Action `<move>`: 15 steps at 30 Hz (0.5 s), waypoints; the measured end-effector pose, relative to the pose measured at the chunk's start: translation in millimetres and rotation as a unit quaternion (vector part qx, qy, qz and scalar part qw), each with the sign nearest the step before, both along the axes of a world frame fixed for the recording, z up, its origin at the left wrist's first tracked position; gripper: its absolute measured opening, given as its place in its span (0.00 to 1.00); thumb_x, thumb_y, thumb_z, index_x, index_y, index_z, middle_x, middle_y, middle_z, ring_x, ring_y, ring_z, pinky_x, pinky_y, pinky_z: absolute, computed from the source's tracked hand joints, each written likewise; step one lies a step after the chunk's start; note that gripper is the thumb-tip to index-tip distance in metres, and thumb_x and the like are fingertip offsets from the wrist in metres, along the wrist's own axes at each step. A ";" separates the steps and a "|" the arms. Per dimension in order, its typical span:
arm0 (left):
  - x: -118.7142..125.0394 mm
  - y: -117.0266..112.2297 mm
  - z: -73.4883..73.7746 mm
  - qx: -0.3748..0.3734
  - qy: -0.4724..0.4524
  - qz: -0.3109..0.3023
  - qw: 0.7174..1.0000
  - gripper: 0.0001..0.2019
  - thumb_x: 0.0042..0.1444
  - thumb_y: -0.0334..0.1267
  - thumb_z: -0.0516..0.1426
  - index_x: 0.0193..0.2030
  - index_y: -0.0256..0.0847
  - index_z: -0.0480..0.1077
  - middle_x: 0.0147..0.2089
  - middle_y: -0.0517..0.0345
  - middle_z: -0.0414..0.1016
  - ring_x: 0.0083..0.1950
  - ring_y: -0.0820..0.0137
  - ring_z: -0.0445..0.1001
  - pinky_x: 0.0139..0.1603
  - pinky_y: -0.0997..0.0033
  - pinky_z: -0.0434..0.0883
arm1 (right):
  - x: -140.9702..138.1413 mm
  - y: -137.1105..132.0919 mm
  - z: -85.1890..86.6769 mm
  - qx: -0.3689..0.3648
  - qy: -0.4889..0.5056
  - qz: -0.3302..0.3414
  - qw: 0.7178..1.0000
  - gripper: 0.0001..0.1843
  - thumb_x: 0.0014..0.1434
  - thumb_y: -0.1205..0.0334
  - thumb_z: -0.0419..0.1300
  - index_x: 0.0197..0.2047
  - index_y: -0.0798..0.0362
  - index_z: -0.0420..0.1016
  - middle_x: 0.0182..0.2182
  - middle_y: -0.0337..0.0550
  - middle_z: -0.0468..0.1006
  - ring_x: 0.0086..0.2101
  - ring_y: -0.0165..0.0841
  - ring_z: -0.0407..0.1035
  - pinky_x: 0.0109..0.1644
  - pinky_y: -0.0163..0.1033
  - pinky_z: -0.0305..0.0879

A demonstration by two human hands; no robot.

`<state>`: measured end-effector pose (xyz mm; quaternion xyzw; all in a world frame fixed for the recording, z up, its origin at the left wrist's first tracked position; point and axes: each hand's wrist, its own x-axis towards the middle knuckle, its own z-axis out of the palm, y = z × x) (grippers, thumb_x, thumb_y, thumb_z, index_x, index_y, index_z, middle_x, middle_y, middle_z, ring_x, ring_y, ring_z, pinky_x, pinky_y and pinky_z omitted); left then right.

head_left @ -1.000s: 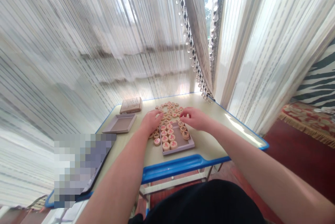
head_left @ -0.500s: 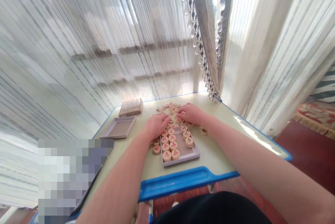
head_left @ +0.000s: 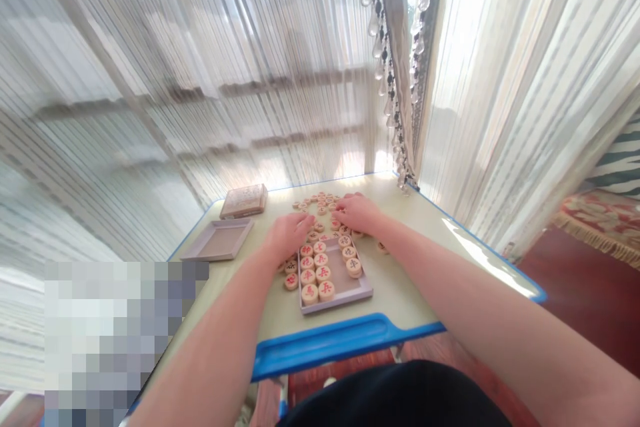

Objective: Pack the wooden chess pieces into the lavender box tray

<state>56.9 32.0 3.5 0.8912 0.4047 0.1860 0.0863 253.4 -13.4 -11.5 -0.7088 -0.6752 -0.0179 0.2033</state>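
My left hand (head_left: pixel 290 235) is beside the far left corner of a shallow lilac tray (head_left: pixel 345 295). Its fingers are bent and close together, next to loose Chinese chess pieces (head_left: pixel 320 227). Across from it, my right hand (head_left: pixel 359 212) reaches down among the pieces past the tray's far edge, fingers curled inward. Whatever either hand pinches is hidden by its fingers. Inside the tray, round wooden pieces with red characters (head_left: pixel 309 276) stand in two columns at the left. Pieces with dark characters (head_left: pixel 353 267) line the right side, and bare tray floor shows between.
Further back lies a scatter of more pieces (head_left: pixel 321 199). A second lilac tray (head_left: pixel 220 240) and a patterned box (head_left: pixel 244 200) rest at the table's left. The pale table (head_left: pixel 425 214) has a blue rim. Sheer curtains (head_left: pixel 280 114) with hanging beads surround it.
The view has shifted slightly, moving the table and tray left in the picture. Both hands stay among the pieces; my right fingers look more drawn together. The tray's visible contents look the same.
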 end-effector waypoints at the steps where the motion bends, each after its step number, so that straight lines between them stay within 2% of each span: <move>1: 0.3 -0.8 1.0 -0.003 -0.007 -0.001 1.000 0.24 0.58 0.52 0.43 0.43 0.42 0.74 0.46 0.54 0.76 0.49 0.63 0.71 0.51 0.66 0.65 | 0.7 0.0 0.3 -0.002 0.003 -0.011 1.000 0.16 0.56 0.52 0.51 0.36 0.49 0.77 0.39 0.45 0.73 0.43 0.40 0.61 0.47 0.41 0.58; 5: 3.0 -6.9 5.4 -0.015 -0.034 -0.059 0.998 0.21 0.55 0.49 0.48 0.49 0.43 0.72 0.59 0.57 0.66 0.59 0.63 0.64 0.61 0.67 0.58 | 0.6 2.2 1.4 -0.011 0.032 -0.046 0.998 0.16 0.52 0.48 0.56 0.36 0.48 0.78 0.38 0.45 0.73 0.43 0.40 0.62 0.46 0.40 0.59; 8: 4.7 -11.7 5.7 -0.042 -0.022 -0.094 0.994 0.22 0.55 0.49 0.47 0.52 0.45 0.69 0.61 0.60 0.62 0.62 0.64 0.60 0.63 0.66 0.55 | 0.5 5.2 0.4 -0.020 0.042 -0.047 0.998 0.15 0.52 0.49 0.56 0.36 0.47 0.79 0.39 0.46 0.72 0.44 0.40 0.62 0.47 0.40 0.59; 13: 2.9 -10.6 -2.3 -0.120 0.008 -0.055 0.991 0.27 0.58 0.57 0.40 0.55 0.49 0.66 0.62 0.61 0.62 0.62 0.63 0.61 0.61 0.64 0.58 | 4.6 7.1 -1.8 -0.015 0.016 -0.040 0.999 0.15 0.56 0.57 0.52 0.43 0.47 0.77 0.40 0.45 0.74 0.44 0.38 0.64 0.50 0.39 0.57; 15: 1.7 -7.4 -5.5 -0.140 0.002 -0.047 0.989 0.28 0.58 0.58 0.38 0.55 0.51 0.66 0.62 0.61 0.61 0.61 0.63 0.61 0.60 0.64 0.59 | 5.4 6.1 -1.8 -0.016 0.005 -0.033 0.999 0.16 0.57 0.56 0.51 0.42 0.48 0.77 0.39 0.45 0.75 0.42 0.37 0.65 0.51 0.39 0.57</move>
